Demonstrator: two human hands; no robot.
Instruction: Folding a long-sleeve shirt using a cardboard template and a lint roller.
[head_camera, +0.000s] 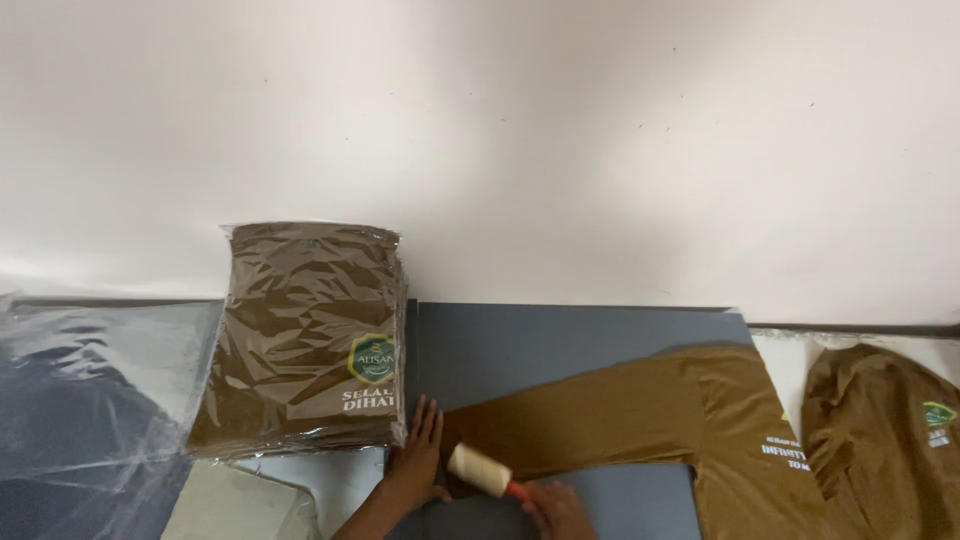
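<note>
Right hand (556, 508) is gripping a lint roller (480, 470) by its red handle on the brown shirt's (640, 410) sleeve; left hand (418, 452), fingers spread, is pressing flat on the cuff beside bagged shirts (305, 340).

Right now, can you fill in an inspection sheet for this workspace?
Surface: grey board on a table against a pale wall.
Job's things: brown shirt, sleeve laid flat; lint roller on the cuff.
Clutter: stack of bagged shirts, loose plastic bags, second brown shirt.
Grippers: left hand flat on the cuff; right hand holds the roller's red handle.
Cables: nothing seen.
Surroundings: bare wall.
</note>
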